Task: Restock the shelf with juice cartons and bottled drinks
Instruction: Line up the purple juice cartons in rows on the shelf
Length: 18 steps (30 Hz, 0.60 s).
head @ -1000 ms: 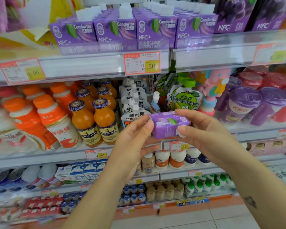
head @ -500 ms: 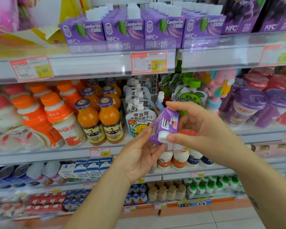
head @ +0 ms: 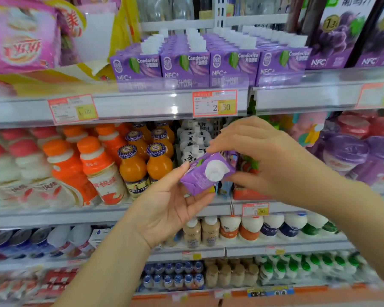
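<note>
The left hand (head: pixel 171 207) cradled the purple carton (head: pixel 197 181) from beneath, curling round it; the right hand (head: pixel 273 158) pinched its far end; the carton sat tilted, white cap (head: pixel 213 171) showing, below the price tag (head: pixel 215 104).

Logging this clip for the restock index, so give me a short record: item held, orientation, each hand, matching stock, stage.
item held: small purple juice carton
orientation: tipped, white cap facing the camera
left hand: holds the carton from below, thumb on its side
right hand: pinches the cap end between fingers and thumb
matching stock: rows of purple cartons on the upper shelf, above the 2.50 price tag
stage: carton not yet on the shelf
</note>
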Each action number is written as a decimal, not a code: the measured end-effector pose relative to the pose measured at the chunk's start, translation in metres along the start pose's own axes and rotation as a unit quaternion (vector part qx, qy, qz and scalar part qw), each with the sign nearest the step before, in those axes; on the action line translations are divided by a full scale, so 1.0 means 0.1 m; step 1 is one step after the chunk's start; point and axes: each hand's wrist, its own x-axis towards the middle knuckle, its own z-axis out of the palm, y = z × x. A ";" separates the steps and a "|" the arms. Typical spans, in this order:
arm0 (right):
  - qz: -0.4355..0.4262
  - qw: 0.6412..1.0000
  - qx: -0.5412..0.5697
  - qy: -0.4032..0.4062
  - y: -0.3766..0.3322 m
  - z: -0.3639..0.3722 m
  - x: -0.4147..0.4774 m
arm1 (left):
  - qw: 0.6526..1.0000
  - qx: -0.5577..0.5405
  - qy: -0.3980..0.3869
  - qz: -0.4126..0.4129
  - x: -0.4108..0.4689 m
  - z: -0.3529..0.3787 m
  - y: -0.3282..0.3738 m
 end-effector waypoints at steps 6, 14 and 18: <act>0.077 0.988 0.129 0.025 -0.12 -0.27 0.49 | 0.957 0.216 -0.013 0.194 -0.21 0.07 0.49; 0.083 0.979 0.174 0.069 -0.27 -0.59 1.08 | 0.789 0.441 -0.004 0.428 -0.27 0.21 1.29; 0.068 0.989 0.126 0.045 -0.27 -0.85 1.41 | 0.729 0.493 -0.004 0.475 -0.24 0.29 1.66</act>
